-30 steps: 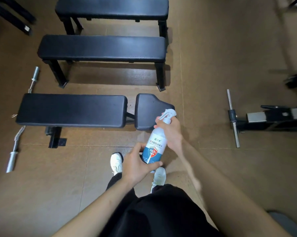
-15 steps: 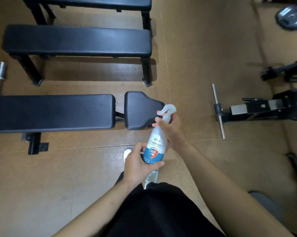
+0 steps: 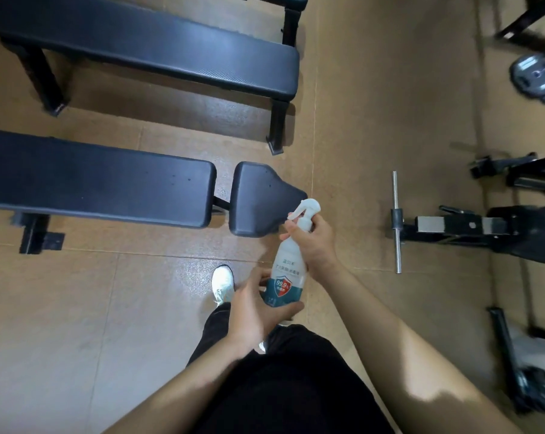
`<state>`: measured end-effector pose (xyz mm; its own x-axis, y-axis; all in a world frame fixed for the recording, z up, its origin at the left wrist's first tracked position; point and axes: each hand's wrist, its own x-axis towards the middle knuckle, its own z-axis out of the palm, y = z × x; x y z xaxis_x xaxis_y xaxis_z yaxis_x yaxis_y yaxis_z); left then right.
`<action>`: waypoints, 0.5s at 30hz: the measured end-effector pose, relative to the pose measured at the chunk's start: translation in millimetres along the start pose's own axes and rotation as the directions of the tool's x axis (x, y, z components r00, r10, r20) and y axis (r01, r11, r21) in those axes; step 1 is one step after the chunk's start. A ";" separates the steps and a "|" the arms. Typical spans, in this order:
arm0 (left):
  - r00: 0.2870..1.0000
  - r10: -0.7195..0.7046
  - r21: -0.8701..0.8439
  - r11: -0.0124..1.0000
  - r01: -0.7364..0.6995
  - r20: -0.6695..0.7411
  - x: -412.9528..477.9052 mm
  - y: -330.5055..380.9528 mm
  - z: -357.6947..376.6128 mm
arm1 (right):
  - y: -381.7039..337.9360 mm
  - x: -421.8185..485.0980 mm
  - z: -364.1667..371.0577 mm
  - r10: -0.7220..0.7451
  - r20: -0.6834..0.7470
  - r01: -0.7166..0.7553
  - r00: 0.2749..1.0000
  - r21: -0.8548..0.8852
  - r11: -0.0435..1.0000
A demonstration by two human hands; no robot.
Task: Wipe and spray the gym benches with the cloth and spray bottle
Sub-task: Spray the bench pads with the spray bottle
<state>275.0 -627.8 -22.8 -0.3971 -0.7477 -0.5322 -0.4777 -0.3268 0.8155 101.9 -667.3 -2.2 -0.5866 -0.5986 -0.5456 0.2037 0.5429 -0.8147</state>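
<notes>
A white spray bottle [image 3: 288, 270] with a teal and red label is held in front of me, its nozzle pointing left over the near bench's seat pad [image 3: 258, 198]. My right hand [image 3: 315, 242] grips the bottle's neck just below the trigger. My left hand [image 3: 255, 308] holds the bottle's base from below. The near black bench's long pad [image 3: 98, 180] runs off to the left. A second black flat bench [image 3: 158, 45] stands behind it. No cloth is in view.
A black machine frame with a steel bar [image 3: 396, 220] lies on the floor to the right. Weight plates [image 3: 537, 76] lie at the far right, another plate [image 3: 534, 389] at the lower right. My white shoe [image 3: 222, 285] stands on the brown floor.
The view has shifted closer and rightward, so the benches slide left in the frame. Both hands keep their hold on the bottle, which stays near the seat pad.
</notes>
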 end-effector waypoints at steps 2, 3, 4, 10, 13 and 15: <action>1.000 -0.013 0.003 1.000 0.013 -0.011 0.1 -0.7 4.7 | 2.3 4.3 -1.4 0.021 0.016 -0.021 1.000 -0.011 1.000; 1.000 -0.018 0.001 1.000 0.018 -0.009 0.6 -1.4 7.0 | 3.6 6.5 -3.1 0.033 0.013 -0.033 0.999 -0.003 0.999; 1.000 -0.024 -0.006 1.000 0.024 -0.004 1.6 -2.0 9.2 | 4.0 7.9 -5.5 0.046 0.004 -0.046 0.999 0.014 0.999; 0.999 -0.001 0.022 1.000 0.002 -0.036 3.7 8.1 36.7 | 17.3 26.2 -29.6 0.055 0.014 -0.056 0.998 0.051 0.997; 0.997 -0.031 -0.012 0.999 0.030 -0.069 4.8 15.5 63.9 | 17.4 41.8 -51.7 0.079 0.147 -0.096 0.986 0.113 0.989; 0.994 -0.051 -0.037 0.998 0.048 -0.093 5.3 18.3 86.5 | 20.3 52.7 -71.6 0.104 0.230 -0.133 0.968 0.115 0.984</action>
<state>196.3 -587.7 -30.3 -0.2979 -0.7805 -0.5495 -0.4667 -0.3831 0.7971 19.0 -645.7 -33.4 -0.3664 -0.6578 -0.6580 0.3686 0.5467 -0.7518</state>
